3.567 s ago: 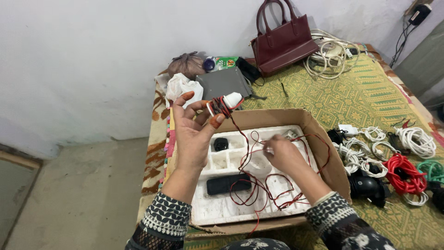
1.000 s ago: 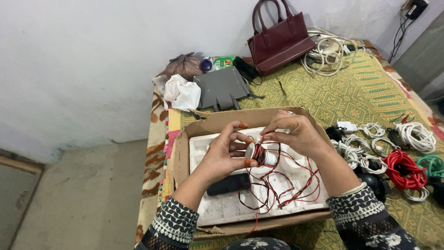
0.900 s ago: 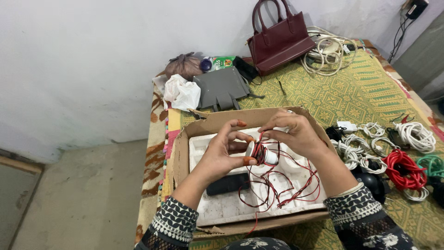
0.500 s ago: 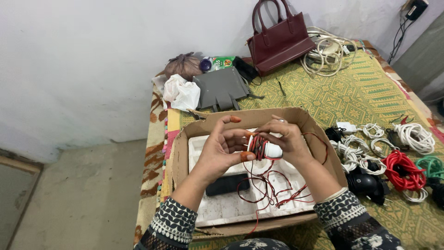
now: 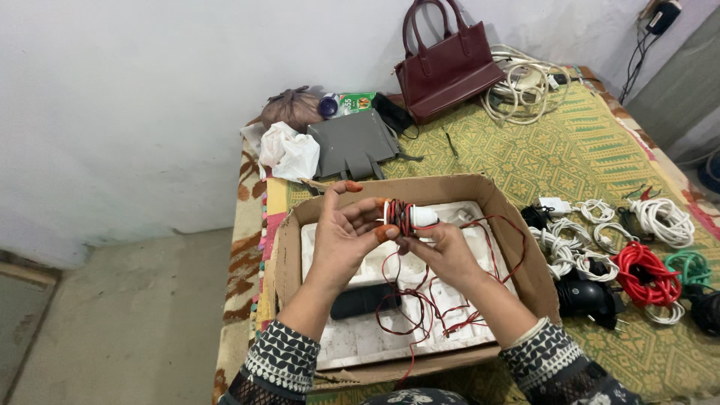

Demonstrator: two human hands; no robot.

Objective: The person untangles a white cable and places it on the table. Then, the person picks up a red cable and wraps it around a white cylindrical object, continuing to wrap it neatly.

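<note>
Over box [image 5: 517, 247], hands [image 5: 397, 244] grip holder [image 5: 416, 217].

My bed [image 5: 570, 157] with its green-and-yellow patterned spread stands against a pale plastered wall [image 5: 150, 97], bare grey concrete floor [image 5: 127, 315] to my left, soft even light over everything.

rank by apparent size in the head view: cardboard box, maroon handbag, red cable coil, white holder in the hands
1. cardboard box
2. maroon handbag, though it lies farther from the camera
3. red cable coil
4. white holder, wound with red and black wire
</note>
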